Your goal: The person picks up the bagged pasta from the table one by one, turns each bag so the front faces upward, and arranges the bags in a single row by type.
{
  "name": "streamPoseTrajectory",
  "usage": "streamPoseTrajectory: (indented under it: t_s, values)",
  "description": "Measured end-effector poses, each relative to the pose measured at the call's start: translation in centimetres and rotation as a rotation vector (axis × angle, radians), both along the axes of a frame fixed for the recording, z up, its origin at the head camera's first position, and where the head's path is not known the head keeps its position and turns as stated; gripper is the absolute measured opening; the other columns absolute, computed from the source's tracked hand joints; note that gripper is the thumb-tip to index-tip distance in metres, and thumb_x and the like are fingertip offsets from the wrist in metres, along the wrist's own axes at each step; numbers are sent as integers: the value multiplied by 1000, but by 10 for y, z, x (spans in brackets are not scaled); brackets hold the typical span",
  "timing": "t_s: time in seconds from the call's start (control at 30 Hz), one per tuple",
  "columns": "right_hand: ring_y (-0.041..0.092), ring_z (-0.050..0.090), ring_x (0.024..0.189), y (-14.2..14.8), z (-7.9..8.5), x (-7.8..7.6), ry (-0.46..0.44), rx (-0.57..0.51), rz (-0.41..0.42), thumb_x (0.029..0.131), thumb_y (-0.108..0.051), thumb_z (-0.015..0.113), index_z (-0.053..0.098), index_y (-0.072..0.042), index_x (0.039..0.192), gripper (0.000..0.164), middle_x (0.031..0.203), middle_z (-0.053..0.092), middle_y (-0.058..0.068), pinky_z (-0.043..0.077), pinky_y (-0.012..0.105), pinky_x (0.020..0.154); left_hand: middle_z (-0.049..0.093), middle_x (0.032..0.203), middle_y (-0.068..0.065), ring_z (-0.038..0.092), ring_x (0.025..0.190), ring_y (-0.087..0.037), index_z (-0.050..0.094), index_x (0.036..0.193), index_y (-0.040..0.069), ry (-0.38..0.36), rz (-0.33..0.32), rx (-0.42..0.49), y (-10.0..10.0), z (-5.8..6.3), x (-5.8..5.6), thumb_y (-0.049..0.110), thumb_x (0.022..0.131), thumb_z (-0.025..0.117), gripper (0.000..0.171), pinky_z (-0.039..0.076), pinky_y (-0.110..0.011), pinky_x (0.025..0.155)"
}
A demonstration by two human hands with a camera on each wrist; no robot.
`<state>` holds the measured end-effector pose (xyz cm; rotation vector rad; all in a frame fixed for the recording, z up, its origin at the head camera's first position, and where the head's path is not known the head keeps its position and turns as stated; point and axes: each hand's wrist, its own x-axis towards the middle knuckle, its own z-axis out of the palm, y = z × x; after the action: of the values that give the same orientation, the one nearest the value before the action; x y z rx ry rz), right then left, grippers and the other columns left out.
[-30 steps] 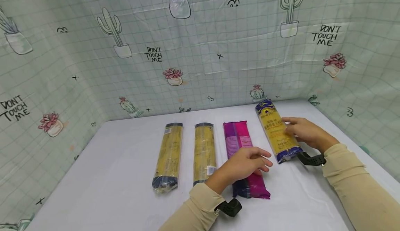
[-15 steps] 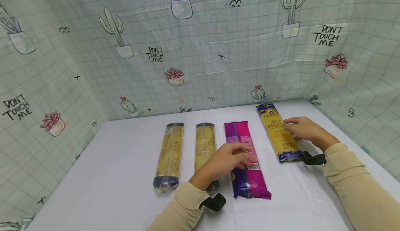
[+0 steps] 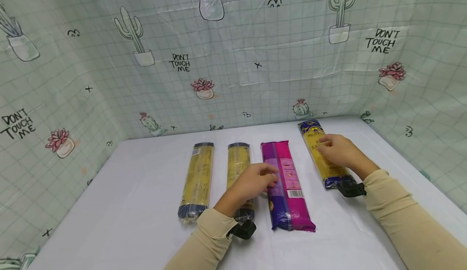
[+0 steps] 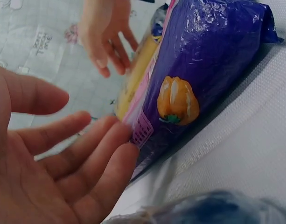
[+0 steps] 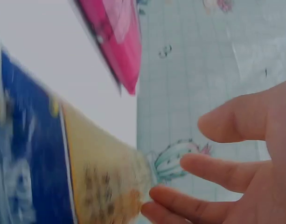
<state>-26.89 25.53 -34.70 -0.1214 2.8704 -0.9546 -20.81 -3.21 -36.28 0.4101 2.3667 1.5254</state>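
Four long packets lie in a row in the head view. My left hand (image 3: 253, 181), fingers loosely bent, hovers at the left edge of the pink and purple packet (image 3: 292, 201); the left wrist view shows its fingertips beside an orange pumpkin print. Beneath that forearm, a yellow packet with dark ends (image 3: 238, 156) is partly hidden. My right hand (image 3: 339, 150) is over the rightmost yellow and blue spaghetti packet (image 3: 330, 170), covering part of its print. In the right wrist view, relaxed fingers (image 5: 212, 172) reach past the blurred packet, gripping nothing.
Another yellow packet with dark ends (image 3: 198, 172) lies leftmost on the white table (image 3: 146, 205). A cactus-printed cloth (image 3: 233, 43) hangs behind the table and along both sides. Each wrist wears a black strap (image 3: 243, 229).
My left hand has moved left from over the pink and purple packet to its left edge. My right hand has shifted slightly left, further over the spaghetti packet. The packets lie almost as before.
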Motion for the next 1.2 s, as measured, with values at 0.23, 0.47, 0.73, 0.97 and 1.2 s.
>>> streamPoseTrajectory:
  t_s: [0.23,0.47,0.73,0.97,1.2]
  values:
    - [39,57,116,-26,2,9,94,-53,92,103,-29,53,54,4,138,48,129,60,27,48,53,92,67,106,-2,63,85,-18,68,120,5,42,90,-47,-2,0,0,18,99,58,26,53,-31,71]
    - [28,66,88,-48,-1,16,61,-136,172,101,-22,57,59,5,129,39,109,68,21,55,37,70,64,116,-5,62,92,-16,67,119,3,1,124,-3,3,0,1,19,98,61,27,56,-31,75]
    - [22,66,82,-60,-9,21,-98,-160,197,101,-22,57,56,5,133,42,111,67,16,58,35,65,62,116,-7,61,102,-20,64,120,2,-85,137,88,6,3,3,22,97,63,30,58,-38,80]
    - [24,66,88,-66,-6,27,-165,-202,213,102,-24,58,53,6,137,46,123,63,21,59,36,63,60,128,-12,57,122,-35,61,126,0,-201,144,217,0,3,-2,21,101,59,32,56,-46,88]
    - [26,66,91,-65,-3,29,-224,-303,220,102,-24,57,53,5,137,45,111,65,17,60,40,67,56,133,-15,56,122,-37,55,132,-1,-255,139,328,0,2,-5,25,100,58,42,53,-49,93]
